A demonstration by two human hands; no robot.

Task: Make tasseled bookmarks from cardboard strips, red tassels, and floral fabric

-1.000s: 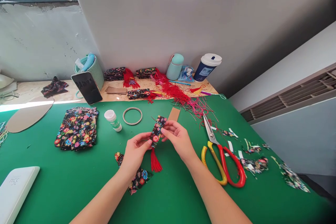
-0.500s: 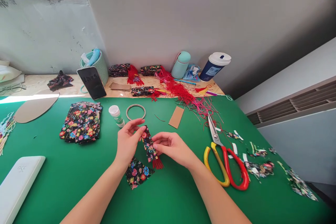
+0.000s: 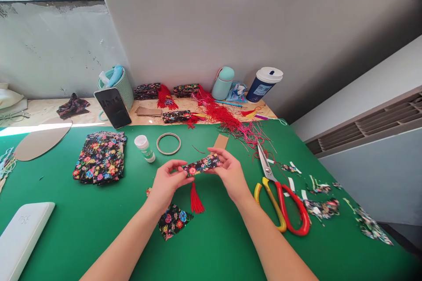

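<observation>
Between my two hands a narrow, black floral fabric-covered bookmark (image 3: pixel 201 165) is held roughly level above the mat. My left hand (image 3: pixel 169 181) pinches its left end, and my right hand (image 3: pixel 230 173) grips the right end between thumb and fingers. A red tassel (image 3: pixel 197 198) hangs below it, near my left fingertips; how the two join is hidden. Under my left hand lies a cut piece of the same floral fabric (image 3: pixel 174 220). A plain brown card strip (image 3: pixel 221 141) lies just behind my right hand, partly covered by it.
Large scissors (image 3: pixel 280 199) with yellow and red handles lie at right, beside fabric scraps (image 3: pixel 321 208). A fabric stack (image 3: pixel 100 158), a glue stick (image 3: pixel 144 149) and a ring (image 3: pixel 168 144) are at left and centre. Red tassels (image 3: pixel 224 114), a flask (image 3: pixel 223 83) and a cup (image 3: pixel 264 84) line the back.
The bookmark has turned from nearly upright to nearly level, and my right hand has moved up to its right end. The tassel now hangs from nearer the left. The view has shifted slightly.
</observation>
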